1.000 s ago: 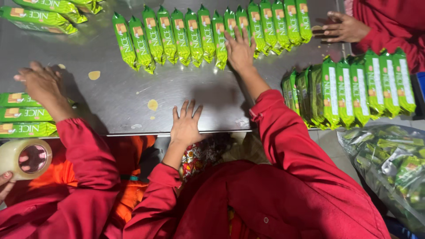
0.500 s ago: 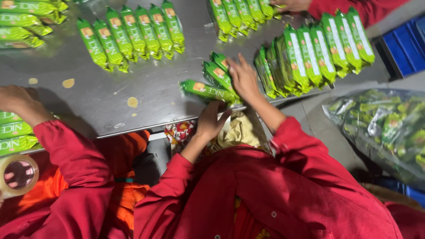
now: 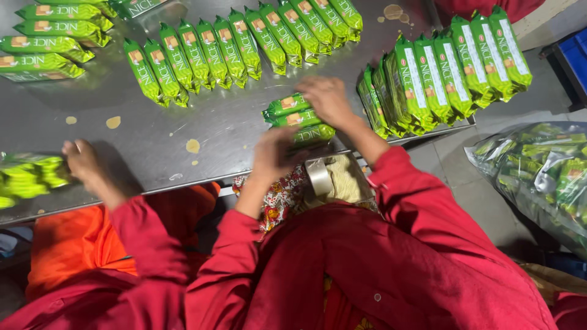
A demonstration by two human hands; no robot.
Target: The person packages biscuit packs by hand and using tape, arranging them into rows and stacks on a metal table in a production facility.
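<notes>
The person in the red sleeves reaches both arms forward over the edge of the metal surface (image 3: 202, 122). The right hand (image 3: 327, 98) lies with the palm down on a small stack of green packets (image 3: 298, 117) near the front edge of the surface; its fingers are bent over the top packets and grip them from the far side. The right arm is stretched out, with the elbow low and the sleeve pulled back from the wrist. The left hand (image 3: 274, 153) comes to the same stack from the near side. Its fingers curl against the lowest packet, so the stack sits between the two hands. The left forearm points up from the body, almost straight.

Just to the right of the stack stands a tight bundle of green packets on edge (image 3: 440, 73), and a long row of packets (image 3: 244, 43) lies further back on the surface. More packets lie flat at the top left corner (image 3: 46, 49). At the left, another person's hand (image 3: 82, 162) touches a blurred pile of packets (image 3: 27, 177); I cannot tell if it grips them. A clear bag full of packets (image 3: 538, 174) rests on the floor at the right. A roll of tape (image 3: 319, 177) lies just below the edge of the surface.
</notes>
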